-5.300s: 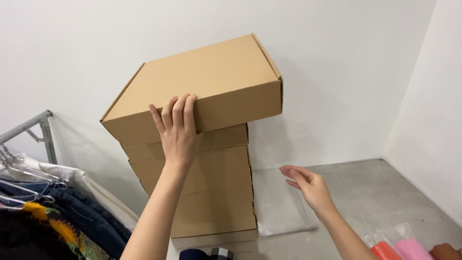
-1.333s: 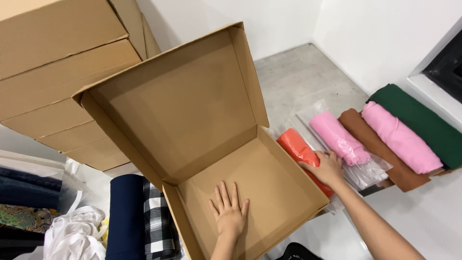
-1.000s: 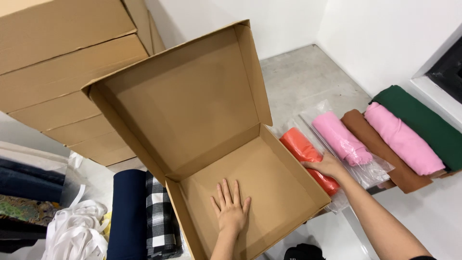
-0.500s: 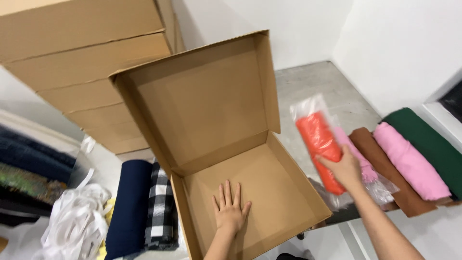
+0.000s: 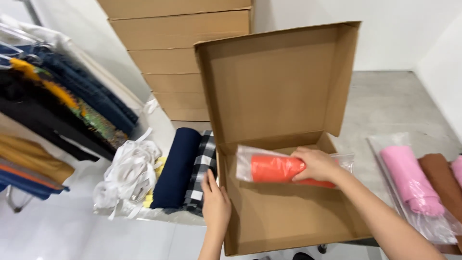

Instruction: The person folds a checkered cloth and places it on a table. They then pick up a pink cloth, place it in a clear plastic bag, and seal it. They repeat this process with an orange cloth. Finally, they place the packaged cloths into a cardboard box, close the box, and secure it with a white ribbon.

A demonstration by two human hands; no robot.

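Head view: we count one open cardboard box [image 5: 288, 212] with its lid standing upright, and five closed boxes [image 5: 183, 58] stacked behind it against the wall. One orange roll in a clear bag [image 5: 274, 168] is in hand; to the right lie a pink roll [image 5: 409, 180] and a brown roll [image 5: 440, 180] in clear bags, a third just cut off at the frame edge. Left of the box, a navy roll [image 5: 175, 173] and a checked roll [image 5: 199, 173]. Our right hand [image 5: 315, 166] reaches in from the right, fingers closed around the orange roll, holding it crosswise inside the box near the back wall, above the floor. Our left hand [image 5: 216, 204] lies flat and open on the box's left wall. The roll is bright orange and tightly wound, its bag loose and glossy.
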